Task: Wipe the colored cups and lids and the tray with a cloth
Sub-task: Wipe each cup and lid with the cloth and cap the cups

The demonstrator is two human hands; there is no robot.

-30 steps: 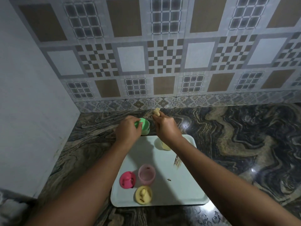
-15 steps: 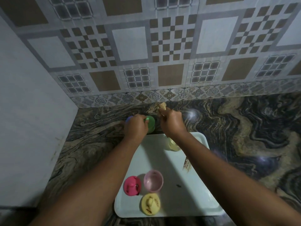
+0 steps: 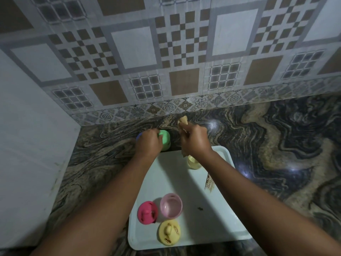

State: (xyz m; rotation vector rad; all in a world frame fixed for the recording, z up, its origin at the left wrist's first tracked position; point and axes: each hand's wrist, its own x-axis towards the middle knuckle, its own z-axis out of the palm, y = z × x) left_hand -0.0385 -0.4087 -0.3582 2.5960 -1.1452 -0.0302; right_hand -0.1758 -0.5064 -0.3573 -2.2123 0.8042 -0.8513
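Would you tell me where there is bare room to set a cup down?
Bare: the right half of the tray, from the pink cup to its rim, and the counter right of it. Crowded: the near-left corner, with pink lid and yellow lid, and the far edge, by the left hand and right hand.

Tray (image 3: pixel 212 228) sits on the counter (image 3: pixel 276 145) close to the back wall (image 3: pixel 184 52), side wall (image 3: pixel 27 145) at left. On its near-left part an open cup (image 3: pixel 171 205) stands, with a first lid (image 3: pixel 147 212) just beside it on the left and a second lid (image 3: pixel 169 231) just in front. A far cup (image 3: pixel 192 162) sits at the tray's far edge under the right wrist, the right hand (image 3: pixel 195 139) holds the cloth (image 3: pixel 183 121) behind it toward the wall, and off the tray behind its far-left corner a third cup (image 3: pixel 165 139) stands on the counter in the left hand (image 3: pixel 148 144).
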